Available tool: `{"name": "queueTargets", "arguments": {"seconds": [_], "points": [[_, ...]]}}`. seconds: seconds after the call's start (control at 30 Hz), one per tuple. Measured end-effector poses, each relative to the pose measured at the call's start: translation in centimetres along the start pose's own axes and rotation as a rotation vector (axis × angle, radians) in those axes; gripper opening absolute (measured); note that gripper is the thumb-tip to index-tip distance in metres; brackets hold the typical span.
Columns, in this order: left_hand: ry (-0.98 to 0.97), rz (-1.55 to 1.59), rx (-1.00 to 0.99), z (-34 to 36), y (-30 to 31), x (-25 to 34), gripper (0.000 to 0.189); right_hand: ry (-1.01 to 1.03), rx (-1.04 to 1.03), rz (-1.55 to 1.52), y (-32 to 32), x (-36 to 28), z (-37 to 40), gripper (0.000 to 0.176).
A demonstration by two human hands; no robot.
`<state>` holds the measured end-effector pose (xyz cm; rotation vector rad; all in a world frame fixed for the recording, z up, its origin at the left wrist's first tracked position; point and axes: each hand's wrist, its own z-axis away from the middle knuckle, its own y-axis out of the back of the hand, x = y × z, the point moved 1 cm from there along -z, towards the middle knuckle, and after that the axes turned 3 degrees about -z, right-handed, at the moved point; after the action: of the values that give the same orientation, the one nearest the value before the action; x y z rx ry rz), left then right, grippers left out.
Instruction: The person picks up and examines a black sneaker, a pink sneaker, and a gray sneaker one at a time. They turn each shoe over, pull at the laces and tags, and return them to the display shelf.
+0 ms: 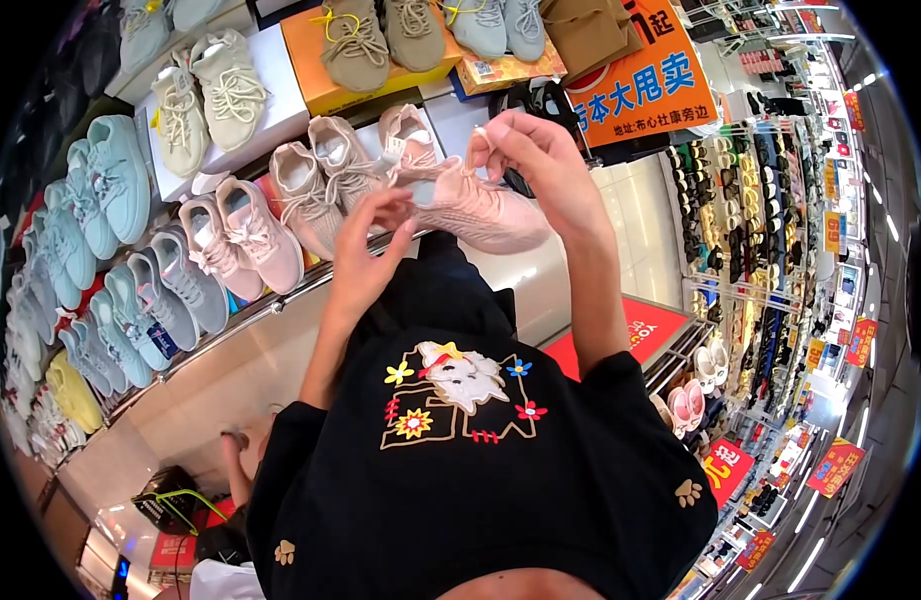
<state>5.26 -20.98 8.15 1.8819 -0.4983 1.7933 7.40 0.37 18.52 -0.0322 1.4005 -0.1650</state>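
A pink knit sneaker (pixel 490 212) lies on its side at the front edge of the shelf, its grey insole showing in the opening. Beside its collar is my left hand (pixel 373 228), thumb and fingers apart; whether the fingertips touch the shoe is hard to make out. Above the laces, my right hand (pixel 525 150) is closed in a pinch on what looks like the sneaker's pale shoelace (pixel 477 150). Another pink sneaker (pixel 405 128) sits just behind, partly covered.
Rows of sneakers fill the rack on the left, including beige-pink pairs (pixel 315 185) and blue pairs (pixel 115 185). Shoe boxes (pixel 355 100) carry more pairs at the back. An orange sign (pixel 645 85) stands behind my right hand. Shoe racks (pixel 745 220) line the right side. Someone's arm (pixel 242 470) shows lower left.
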Motion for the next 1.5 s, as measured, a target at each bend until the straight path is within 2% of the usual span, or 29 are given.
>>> {"name": "queueTargets", "arguments": {"seconds": [0.03, 0.07, 0.13, 0.17, 0.33, 0.4, 0.43, 0.47, 0.53, 0.57, 0.63, 0.67, 0.73, 0.8, 0.9, 1.03, 1.1, 1.23, 1.5], "points": [[-0.108, -0.123, 0.084, -0.5, 0.0, 0.5, 0.037, -0.022, -0.005, 0.008, -0.4, -0.1, 0.1, 0.025], [-0.107, -0.124, 0.083, -1.1, -0.2, 0.8, 0.037, -0.045, -0.012, 0.015, -0.7, -0.1, 0.2, 0.025], [-0.324, -0.300, 0.078, -2.2, -0.9, 1.4, 0.044, -0.027, -0.044, -0.010, -1.5, -0.2, 0.1, 0.025], [-0.373, -0.335, 0.107, -2.6, -1.5, 1.4, 0.052, -0.053, -0.069, -0.011, -2.2, -0.5, 0.2, 0.024], [-0.213, -0.224, 0.070, -4.5, -1.1, 1.9, 0.057, -0.036, -0.114, 0.021, -3.5, -1.3, -0.6, 0.023], [-0.338, -0.202, 0.117, -5.1, -1.0, 2.4, 0.054, -0.033, -0.106, 0.050, -3.0, -1.7, -1.2, 0.023], [-0.419, -0.224, 0.117, -5.4, -1.0, 2.5, 0.045, -0.029, -0.127, 0.036, -2.9, -1.9, -1.4, 0.023], [-0.420, -0.224, 0.117, -5.4, -1.1, 2.8, 0.045, -0.026, -0.147, 0.021, -2.8, -2.0, -1.6, 0.023], [-0.353, -0.128, 0.063, -5.3, -1.4, 3.3, 0.031, -0.029, -0.158, 0.055, -2.9, -2.5, -1.9, 0.022], [-0.352, -0.129, 0.064, -5.2, -1.3, 3.2, 0.031, -0.028, -0.169, 0.114, -2.9, -2.7, -1.9, 0.022], [-0.119, 0.042, -0.095, -4.9, -1.3, 2.5, 0.020, -0.029, -0.181, 0.171, -2.8, -2.9, -2.0, 0.021], [-0.118, 0.041, -0.095, -4.8, -1.3, 2.5, 0.020, -0.033, -0.162, 0.184, -2.6, -3.0, -2.2, 0.020], [-0.067, 0.430, -0.177, -4.5, -1.6, 2.5, 0.017, -0.038, -0.137, 0.194, -2.2, -2.8, -2.5, 0.019], [-0.074, 0.412, -0.203, -4.5, -1.3, 2.7, 0.020, 0.057, -0.136, 0.169, -1.8, -2.4, -3.2, 0.019], [-0.005, 0.505, -0.256, -4.7, -0.8, 3.4, 0.028, 0.091, -0.080, 0.160, -1.6, -1.7, -4.2, 0.020], [0.043, 0.598, -0.232, -4.7, -1.5, 2.6, 0.029, 0.129, -0.006, 0.182, -1.3, -0.8, -5.2, 0.019], [0.066, 0.800, -0.249, -4.7, -1.8, 2.6, 0.032, 0.136, 0.002, 0.203, -1.3, -0.5, -5.6, 0.018], [0.052, 0.780, -0.247, -4.6, -2.0, 2.3, 0.035, 0.149, 0.008, 0.316, -1.0, 0.5, -6.2, 0.019], [0.024, 0.729, -0.242, -4.3, -2.3, 1.4, 0.033, 0.106, 0.008, 0.295, -1.1, 1.0, -6.0, 0.024]]}}
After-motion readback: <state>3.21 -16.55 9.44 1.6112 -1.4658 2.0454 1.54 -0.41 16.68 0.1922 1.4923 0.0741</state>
